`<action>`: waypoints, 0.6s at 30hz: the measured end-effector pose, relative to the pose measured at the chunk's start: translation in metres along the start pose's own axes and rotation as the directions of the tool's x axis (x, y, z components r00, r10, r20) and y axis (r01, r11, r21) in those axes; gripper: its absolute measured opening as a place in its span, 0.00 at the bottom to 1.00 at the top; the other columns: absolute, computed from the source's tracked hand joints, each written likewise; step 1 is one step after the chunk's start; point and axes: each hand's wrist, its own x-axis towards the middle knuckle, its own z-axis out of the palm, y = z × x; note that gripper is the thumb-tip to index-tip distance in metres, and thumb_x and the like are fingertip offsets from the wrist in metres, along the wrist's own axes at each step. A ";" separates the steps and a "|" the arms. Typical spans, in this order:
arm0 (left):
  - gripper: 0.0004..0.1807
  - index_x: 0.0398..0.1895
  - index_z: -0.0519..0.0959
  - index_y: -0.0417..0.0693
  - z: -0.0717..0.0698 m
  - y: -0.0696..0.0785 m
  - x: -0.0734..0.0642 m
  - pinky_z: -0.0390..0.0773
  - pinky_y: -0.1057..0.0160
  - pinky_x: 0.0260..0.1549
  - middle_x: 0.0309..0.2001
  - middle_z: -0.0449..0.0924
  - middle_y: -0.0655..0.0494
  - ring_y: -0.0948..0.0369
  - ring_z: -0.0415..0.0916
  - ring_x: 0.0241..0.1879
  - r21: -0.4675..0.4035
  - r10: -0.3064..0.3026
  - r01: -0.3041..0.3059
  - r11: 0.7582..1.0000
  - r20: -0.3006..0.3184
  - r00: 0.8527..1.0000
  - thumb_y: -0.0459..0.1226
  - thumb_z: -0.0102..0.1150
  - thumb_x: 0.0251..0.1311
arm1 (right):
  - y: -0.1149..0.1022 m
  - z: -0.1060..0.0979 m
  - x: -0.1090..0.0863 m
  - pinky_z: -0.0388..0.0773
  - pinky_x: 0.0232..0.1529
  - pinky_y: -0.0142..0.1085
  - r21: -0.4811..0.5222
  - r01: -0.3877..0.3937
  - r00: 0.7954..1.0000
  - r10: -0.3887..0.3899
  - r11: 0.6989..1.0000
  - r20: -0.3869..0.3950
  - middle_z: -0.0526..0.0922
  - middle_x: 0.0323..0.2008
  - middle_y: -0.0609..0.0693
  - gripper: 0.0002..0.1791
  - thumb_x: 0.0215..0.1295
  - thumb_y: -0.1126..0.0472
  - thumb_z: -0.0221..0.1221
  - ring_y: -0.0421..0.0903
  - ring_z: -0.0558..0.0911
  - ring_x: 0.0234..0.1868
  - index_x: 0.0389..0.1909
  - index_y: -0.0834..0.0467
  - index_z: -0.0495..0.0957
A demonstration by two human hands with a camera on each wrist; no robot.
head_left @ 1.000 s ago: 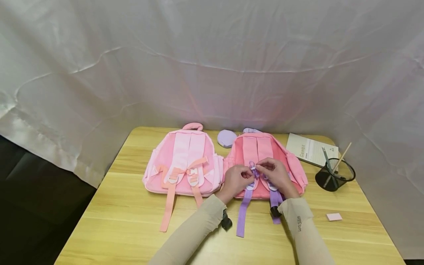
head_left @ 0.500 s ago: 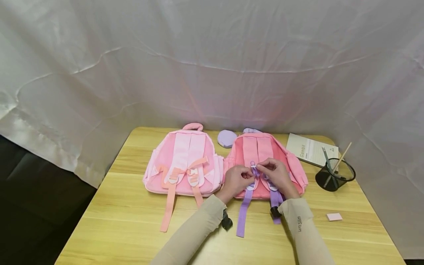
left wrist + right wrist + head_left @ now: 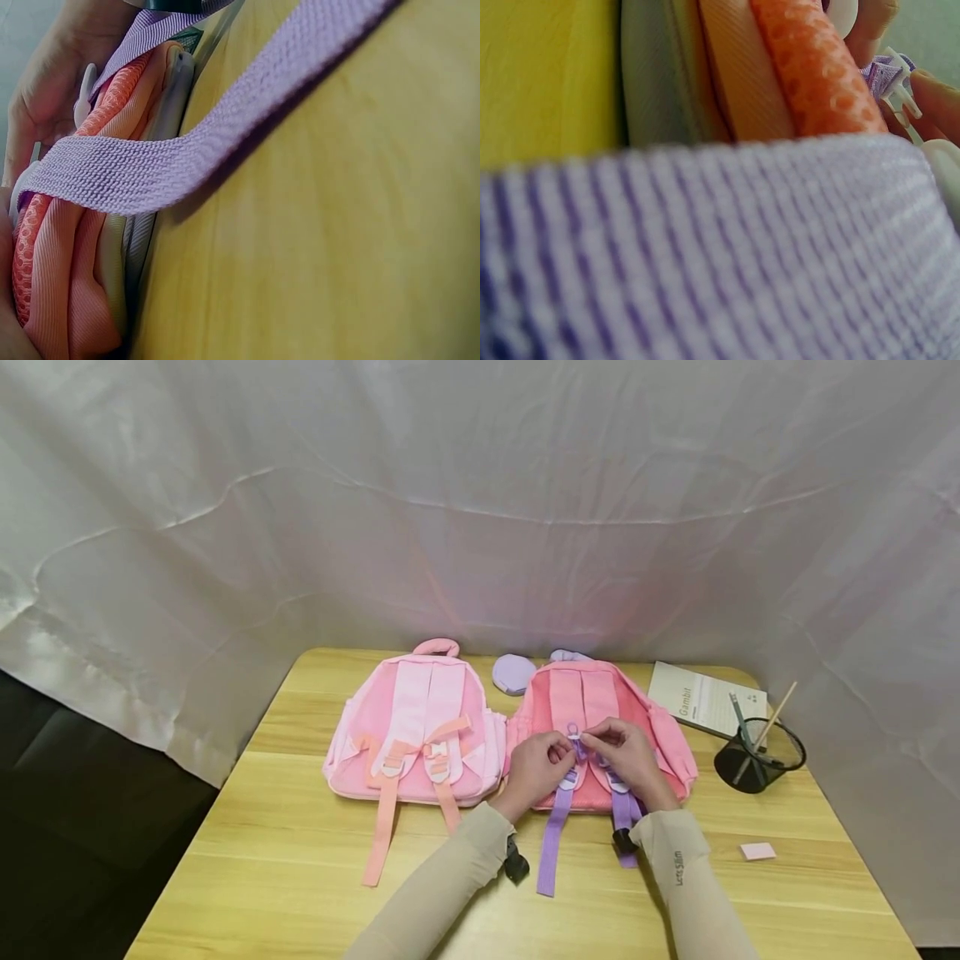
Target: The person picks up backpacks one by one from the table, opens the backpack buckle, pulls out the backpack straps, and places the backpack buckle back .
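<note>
A coral-pink backpack (image 3: 536, 702) lies with its strap side up on the wooden table. Over its middle, both hands work at a small white buckle (image 3: 905, 97) threaded with purple webbing (image 3: 883, 77). My left hand (image 3: 534, 772) pinches the webbing just below the buckle. From the other side, my right hand (image 3: 633, 756) pinches the buckle between thumb and forefinger. A small purple loop (image 3: 573, 727) stands up above the fingertips. Below the hands, a purple strap (image 3: 551, 852) hangs from a white strap adjuster onto the table, crossing close in front in the left wrist view.
To the left lies a light-pink backpack (image 3: 412, 693) with orange straps (image 3: 381, 839). A round lilac pouch (image 3: 514, 674) sits behind. Toward the right are a book (image 3: 708, 693), a black mesh pencil cup (image 3: 738, 768) and a small pink block (image 3: 757, 852).
The purple loop above the fingertips has shifted and changed shape slightly as the fingers work the buckle. Both hands stay in nearly the same place; the backpacks have not moved.
</note>
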 end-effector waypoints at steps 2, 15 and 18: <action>0.02 0.31 0.85 0.57 -0.001 0.000 0.000 0.70 0.77 0.32 0.28 0.84 0.67 0.76 0.72 0.27 0.004 0.008 -0.008 1.000 0.006 1.000 0.41 0.69 0.60 | 0.000 0.000 0.000 0.78 0.32 0.30 0.001 0.000 1.000 0.000 1.000 -0.004 0.88 0.35 0.51 0.09 0.67 0.65 0.69 0.39 0.82 0.31 0.40 0.69 0.85; 0.02 0.30 0.87 0.59 0.000 0.000 0.000 0.69 0.76 0.33 0.27 0.82 0.69 0.75 0.72 0.29 0.044 0.023 -0.025 0.999 0.042 0.999 0.43 0.71 0.55 | 0.005 -0.001 0.002 0.79 0.38 0.26 0.075 0.022 0.999 -0.019 0.997 -0.043 0.88 0.35 0.45 0.10 0.68 0.66 0.67 0.35 0.83 0.36 0.42 0.71 0.83; 0.04 0.31 0.85 0.58 0.000 0.001 -0.001 0.68 0.75 0.32 0.26 0.81 0.68 0.75 0.71 0.28 0.042 0.019 -0.021 0.999 0.028 0.999 0.45 0.69 0.58 | 0.006 -0.001 0.002 0.80 0.38 0.26 0.083 0.026 0.999 -0.023 0.996 -0.042 0.88 0.35 0.45 0.10 0.68 0.66 0.67 0.35 0.83 0.36 0.43 0.72 0.83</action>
